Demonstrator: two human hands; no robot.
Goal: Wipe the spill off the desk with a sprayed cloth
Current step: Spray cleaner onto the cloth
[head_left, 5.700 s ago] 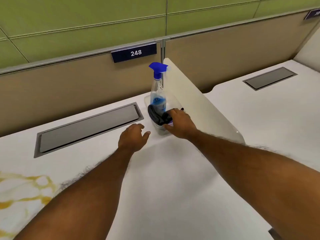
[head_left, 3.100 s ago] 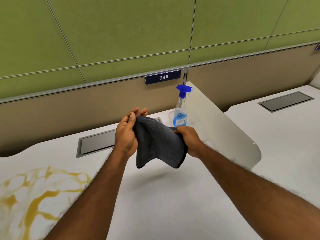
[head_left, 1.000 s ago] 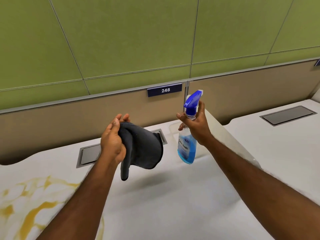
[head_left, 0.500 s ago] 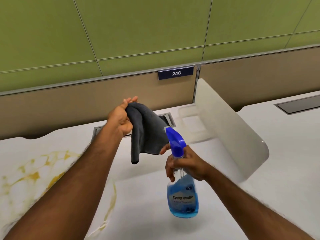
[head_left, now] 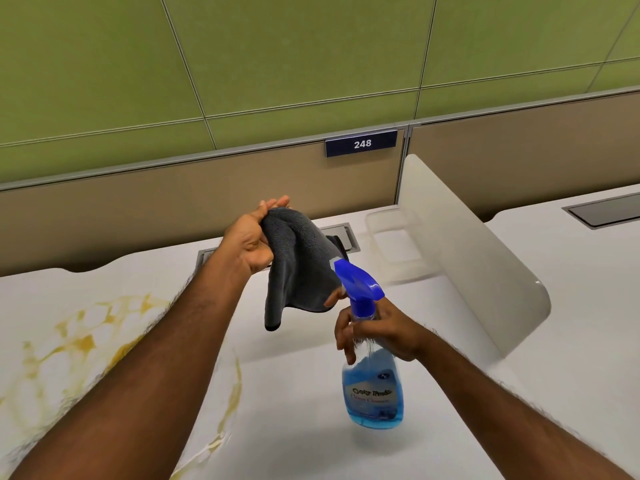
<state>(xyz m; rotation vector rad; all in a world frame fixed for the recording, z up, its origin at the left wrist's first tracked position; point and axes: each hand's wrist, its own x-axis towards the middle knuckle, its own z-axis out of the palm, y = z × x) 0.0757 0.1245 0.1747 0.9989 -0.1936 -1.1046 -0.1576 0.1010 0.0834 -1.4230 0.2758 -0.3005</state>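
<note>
My left hand point(head_left: 251, 237) holds a dark grey cloth point(head_left: 299, 265) up by its top edge, so it hangs loose above the white desk point(head_left: 294, 393). Just right of the cloth, my right hand point(head_left: 377, 329) grips the neck of a clear spray bottle point(head_left: 372, 382) with blue liquid; its blue nozzle points up-left at the cloth, with a finger by the trigger. A yellow spill point(head_left: 79, 344) spreads in streaks over the left part of the desk, partly hidden by my left forearm.
A white curved divider point(head_left: 467, 261) stands on the right between two desks. A clear plastic tray point(head_left: 394, 244) sits against it. Grey cable hatches point(head_left: 346, 235) lie at the desk's back, below a beige partition with a "248" label point(head_left: 362, 143).
Since half a second ago both hands have hardly moved. Before that my right hand brought the spray bottle down and toward me, turning its nozzle at the cloth.
</note>
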